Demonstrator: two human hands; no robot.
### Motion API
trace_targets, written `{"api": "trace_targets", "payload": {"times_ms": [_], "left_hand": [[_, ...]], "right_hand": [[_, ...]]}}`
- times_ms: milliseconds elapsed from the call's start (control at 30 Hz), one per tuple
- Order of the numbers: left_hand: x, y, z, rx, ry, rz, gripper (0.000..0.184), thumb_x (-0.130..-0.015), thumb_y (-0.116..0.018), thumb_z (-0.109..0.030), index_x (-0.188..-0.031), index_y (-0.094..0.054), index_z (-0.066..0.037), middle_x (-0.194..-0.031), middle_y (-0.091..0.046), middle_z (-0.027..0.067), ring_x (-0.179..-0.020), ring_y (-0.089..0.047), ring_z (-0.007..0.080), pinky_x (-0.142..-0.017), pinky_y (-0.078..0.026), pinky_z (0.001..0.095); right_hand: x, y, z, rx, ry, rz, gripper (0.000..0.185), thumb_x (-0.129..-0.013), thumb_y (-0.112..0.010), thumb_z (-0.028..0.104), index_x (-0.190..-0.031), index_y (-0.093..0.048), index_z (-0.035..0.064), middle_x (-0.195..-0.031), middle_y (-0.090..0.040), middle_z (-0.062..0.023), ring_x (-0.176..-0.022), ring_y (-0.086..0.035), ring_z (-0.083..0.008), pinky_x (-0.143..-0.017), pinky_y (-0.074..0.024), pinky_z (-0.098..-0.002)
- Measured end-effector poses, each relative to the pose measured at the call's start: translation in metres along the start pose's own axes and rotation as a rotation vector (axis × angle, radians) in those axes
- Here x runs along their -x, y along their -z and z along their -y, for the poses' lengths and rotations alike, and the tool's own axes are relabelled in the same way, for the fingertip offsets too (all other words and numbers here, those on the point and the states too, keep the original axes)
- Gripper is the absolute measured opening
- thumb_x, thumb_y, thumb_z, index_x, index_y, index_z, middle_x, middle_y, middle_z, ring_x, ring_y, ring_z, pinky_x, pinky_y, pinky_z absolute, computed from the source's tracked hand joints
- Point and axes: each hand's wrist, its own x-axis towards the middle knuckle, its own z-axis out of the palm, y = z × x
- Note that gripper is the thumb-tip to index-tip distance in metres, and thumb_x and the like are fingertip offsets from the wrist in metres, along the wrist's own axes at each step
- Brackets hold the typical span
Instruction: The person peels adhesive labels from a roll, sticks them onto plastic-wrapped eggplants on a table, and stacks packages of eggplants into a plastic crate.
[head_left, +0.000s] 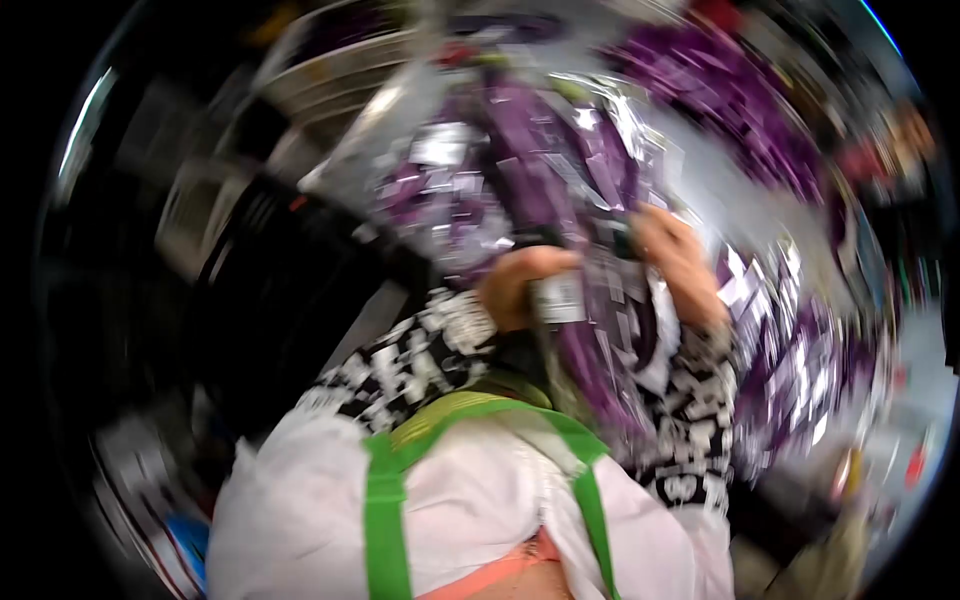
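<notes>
Motion smears the whole head view. My left hand is closed, thumb pointing right, at the left side of a clear plastic bag of long purple eggplants with a white label. My right hand curls its fingers at the bag's upper right side. The bag hangs between both hands, close to my apron. Just beyond my hands lie more eggplants in clear plastic, some showing pale green ends. The exact grip of my fingertips is blurred.
A loose heap of eggplants lies at the far right of the pale table. More shiny bagged eggplants sit on my right. White crates stand at the back left, and a black bin-like object is on my left.
</notes>
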Motion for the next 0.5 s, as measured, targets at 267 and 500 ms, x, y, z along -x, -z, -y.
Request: {"api": "trace_targets", "payload": {"times_ms": [267, 500], "left_hand": [[0.089, 0.081, -0.112, 0.424, -0.573, -0.452, 0.033, -0.082, -0.058, -0.031, -0.101, -0.058, -0.004, -0.087, -0.064, 0.0063, -0.073, -0.065, 0.0208, -0.068, -0.057, 0.0353], [0.257, 0.219, -0.166, 0.629, -0.962, -1.140, 0.028, -0.077, -0.064, -0.031, -0.094, -0.060, -0.010, -0.093, -0.065, 0.0079, -0.086, -0.061, 0.0263, -0.082, -0.050, 0.0446]], "right_hand": [[-0.095, 0.041, -0.198, 0.570, -0.110, -0.293, 0.066, -0.081, -0.069, 0.043, -0.110, -0.052, -0.0134, -0.088, -0.059, -0.0196, -0.074, -0.055, -0.0231, -0.067, -0.0457, -0.0371], [-0.050, 0.014, -0.089, 0.018, -0.175, -0.470, 0.041, -0.081, -0.070, 0.032, -0.090, -0.060, -0.0071, -0.077, -0.058, -0.0073, -0.066, -0.050, -0.0163, -0.059, -0.0404, -0.0315]]}}
